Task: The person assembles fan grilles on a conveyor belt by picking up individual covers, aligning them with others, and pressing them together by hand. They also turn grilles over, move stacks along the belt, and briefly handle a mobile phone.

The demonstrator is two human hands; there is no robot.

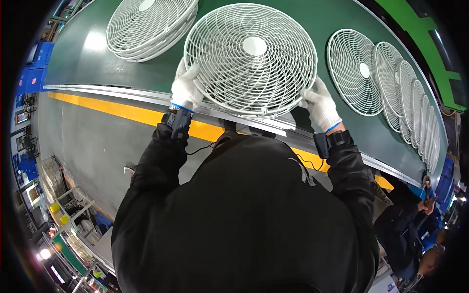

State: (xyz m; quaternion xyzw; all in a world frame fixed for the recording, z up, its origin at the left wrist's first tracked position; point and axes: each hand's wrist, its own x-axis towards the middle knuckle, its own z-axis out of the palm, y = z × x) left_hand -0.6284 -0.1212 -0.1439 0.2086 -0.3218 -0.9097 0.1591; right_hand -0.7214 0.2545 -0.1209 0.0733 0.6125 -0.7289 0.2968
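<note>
Straight ahead of me are round white fan grilles with spiral ribs and a plain centre disc. The doubled ribs suggest more than one grille lying together; I cannot tell how many. My left hand, in a white glove, grips the rim at the lower left, thumb on top and fingers partly hidden. At the lower right, my gloved right hand is closed on the same rim. The grilles' near edge reaches over the metal edge rail of the green work surface.
A stack of similar grilles lies at the far left. To the right, several more overlap in a row. Beyond them stands a green frame. Another person is at the lower right. A yellow stripe runs along the floor.
</note>
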